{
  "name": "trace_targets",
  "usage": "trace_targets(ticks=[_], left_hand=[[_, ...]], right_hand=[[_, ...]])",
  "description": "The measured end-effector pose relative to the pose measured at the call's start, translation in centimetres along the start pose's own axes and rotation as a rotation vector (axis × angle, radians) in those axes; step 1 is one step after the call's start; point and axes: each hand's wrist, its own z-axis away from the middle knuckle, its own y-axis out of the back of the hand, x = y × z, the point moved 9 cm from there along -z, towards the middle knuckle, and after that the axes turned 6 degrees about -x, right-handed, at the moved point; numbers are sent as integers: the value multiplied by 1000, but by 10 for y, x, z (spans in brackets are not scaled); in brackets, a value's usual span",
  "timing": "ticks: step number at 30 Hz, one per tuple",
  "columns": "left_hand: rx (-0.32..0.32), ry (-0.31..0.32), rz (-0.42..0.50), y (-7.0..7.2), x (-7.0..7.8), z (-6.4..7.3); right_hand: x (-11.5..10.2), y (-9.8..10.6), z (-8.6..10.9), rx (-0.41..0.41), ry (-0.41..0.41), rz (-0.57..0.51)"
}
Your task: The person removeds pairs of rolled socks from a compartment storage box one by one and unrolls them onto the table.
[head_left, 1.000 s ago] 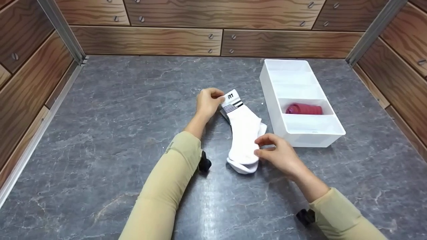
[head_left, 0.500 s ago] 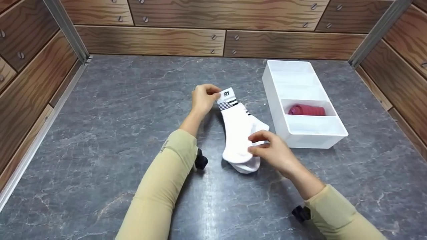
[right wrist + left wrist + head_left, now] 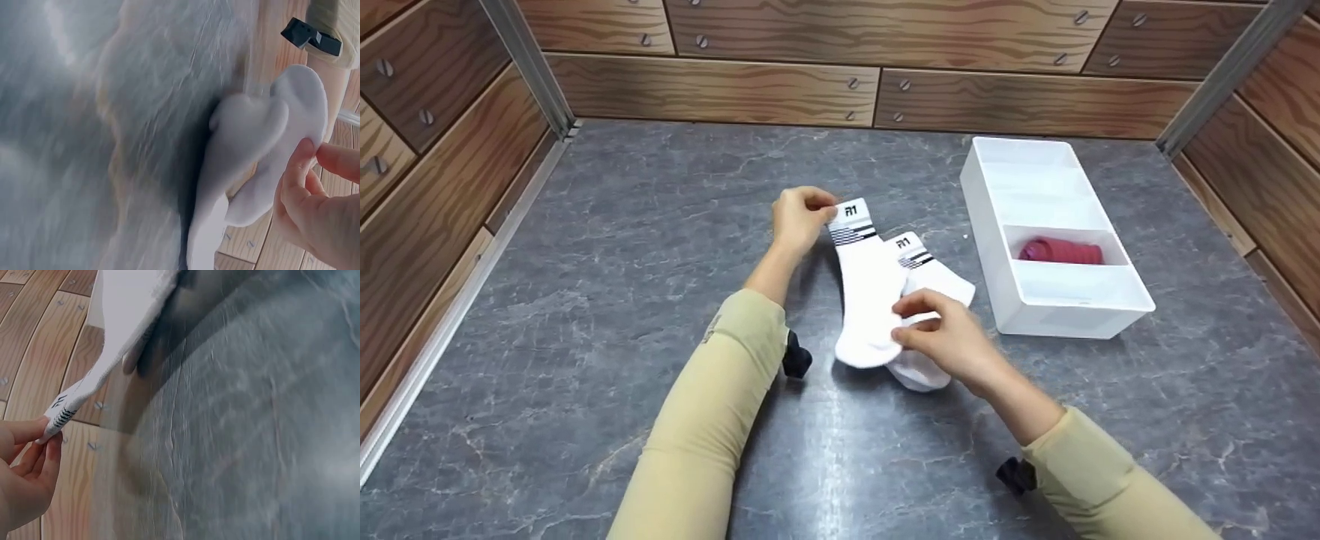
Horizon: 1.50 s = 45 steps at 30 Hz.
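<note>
A white sock with dark stripes and a small logo on its cuff is stretched between both hands. My left hand pinches the cuff between thumb and fingers; in the left wrist view the cuff shows in that pinch. At the foot's edge my right hand pinches the fabric, also seen in the right wrist view, where the lifted sock hangs apart from the table. A second, matching sock lies on the table to the right, partly hidden by the first sock and the right hand.
On the right stands a white divided box with a rolled dark red cloth item in one compartment. The grey marbled table is bounded by wood-patterned walls at the back and both sides.
Both hands have drawn the upper sock to the left, off the lower one. The lower sock's cuff and logo now show. The head view has shifted slightly.
</note>
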Motion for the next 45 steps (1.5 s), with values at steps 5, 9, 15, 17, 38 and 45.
trace_targets(ticks=[5, 9, 15, 17, 38, 45], left_hand=[[-7, 40, 2, 9, -12, 4], [-16, 79, -15, 15, -20, 7], [-81, 96, -62, 12, -29, 8], [-106, 97, -82, 7, -32, 8], [-175, 132, -185, -7, -32, 10], [-219, 102, -184, -10, -18, 11]], right_hand=[[0, -16, -3, -24, -10, 17], [-1, -27, -3, -42, -23, 65], [-3, -39, -1, -71, -7, 133], [-4, -41, -1, -82, 9, 160], [-13, -29, -6, -141, 107, 266], [-12, 18, -10, 35, 232, 452]])
